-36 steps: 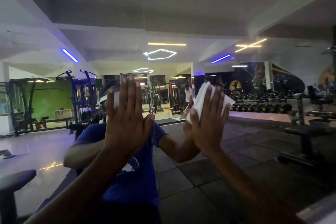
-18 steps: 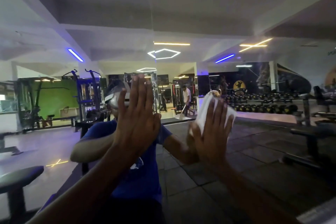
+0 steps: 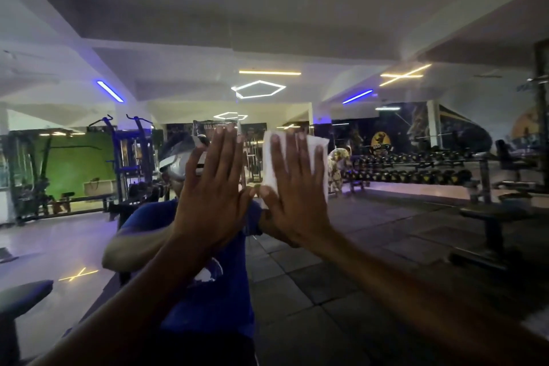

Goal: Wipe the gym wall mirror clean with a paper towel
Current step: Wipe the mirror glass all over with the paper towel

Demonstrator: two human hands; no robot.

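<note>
Both hands are raised flat against the mirror (image 3: pixel 386 24), fingers straight and close together. Under the right hand (image 3: pixel 297 187) lies the paper towel (image 3: pixel 319 151), pressed to the glass by the palm and fingers; its white edges show above the fingertips, to the right of them and beside the thumb, while the middle of it is hidden behind the hand. Just left of it, the left hand (image 3: pixel 212 187) lies bare on the glass, the two thumbs nearly touching. Behind the hands the person's reflection is largely covered, with only a blue shirt (image 3: pixel 214 291) and part of a headset showing. Dim light and blur make the reflected weight rack (image 3: pixel 416 169) far right and blue machine (image 3: pixel 130 154) far left hard to read. Wide glass lies open above and to either side of the hands, and no mirror edge is in view.
</note>
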